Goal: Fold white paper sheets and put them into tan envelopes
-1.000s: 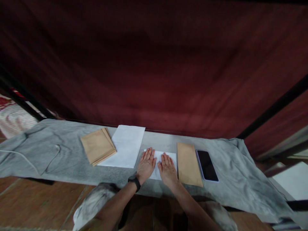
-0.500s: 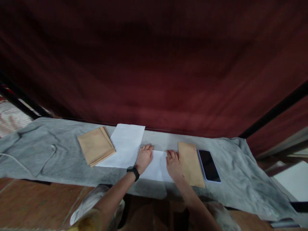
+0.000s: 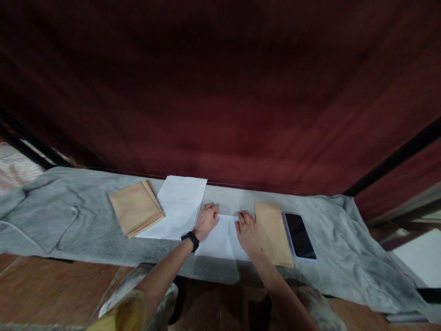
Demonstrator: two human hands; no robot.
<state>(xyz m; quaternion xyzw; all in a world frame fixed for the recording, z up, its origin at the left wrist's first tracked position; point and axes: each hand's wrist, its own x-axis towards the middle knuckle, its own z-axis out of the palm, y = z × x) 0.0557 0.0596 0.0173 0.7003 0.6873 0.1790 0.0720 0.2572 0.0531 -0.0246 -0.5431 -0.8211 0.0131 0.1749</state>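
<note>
A white sheet of paper [image 3: 220, 243] lies in front of me, folded or creased, with its far edge running between my two hands. My left hand [image 3: 206, 219], with a black watch on the wrist, rests on its far left corner with the fingers curled in. What those fingers hold, if anything, is hidden. At the far right corner my right hand [image 3: 247, 232] lies flat on the sheet, fingers stretched out and slightly apart. Just right of that hand is a single brown envelope [image 3: 274, 234]. A stack of white paper [image 3: 181, 197] lies left of my left hand.
Brown envelopes [image 3: 136, 207] are piled at the left, overlapping the white stack. A phone [image 3: 300, 236] lies dark-screened at the right. Grey cloth [image 3: 347, 248] covers the bench, and a pale cable [image 3: 25, 234] crosses its left end. Behind hangs a dark red curtain [image 3: 220, 115].
My left hand's fingers have curled in from lying extended, and more of the sheet's near left corner shows. My right hand has stayed almost in place.
</note>
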